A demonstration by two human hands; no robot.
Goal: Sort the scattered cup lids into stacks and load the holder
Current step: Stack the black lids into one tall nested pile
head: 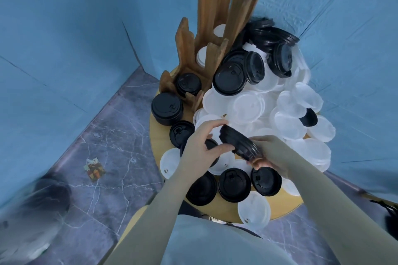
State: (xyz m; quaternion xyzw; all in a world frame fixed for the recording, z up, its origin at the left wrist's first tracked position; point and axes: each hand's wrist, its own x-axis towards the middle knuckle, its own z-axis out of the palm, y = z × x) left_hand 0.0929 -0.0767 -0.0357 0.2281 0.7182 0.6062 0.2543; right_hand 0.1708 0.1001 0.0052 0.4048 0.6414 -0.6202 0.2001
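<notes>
Both hands hold a stack of black lids (239,144) on its side above the round wooden table (158,135). My left hand (202,146) grips the stack's left end, my right hand (269,153) its right end. Behind stands a wooden lid holder (206,49) with black lids (188,84) in its front slot and white lids (202,56) in a slot behind. A neat black stack (167,108) rests left of the holder. Loose white lids (280,114) and black lids (232,77) are piled across the table.
Single black lids (233,185) and a white lid (254,211) lie near the table's front edge. Blue walls close in on both sides. A small printed card (93,168) lies on the grey marble floor at the left. A blurred dark object (43,200) sits at lower left.
</notes>
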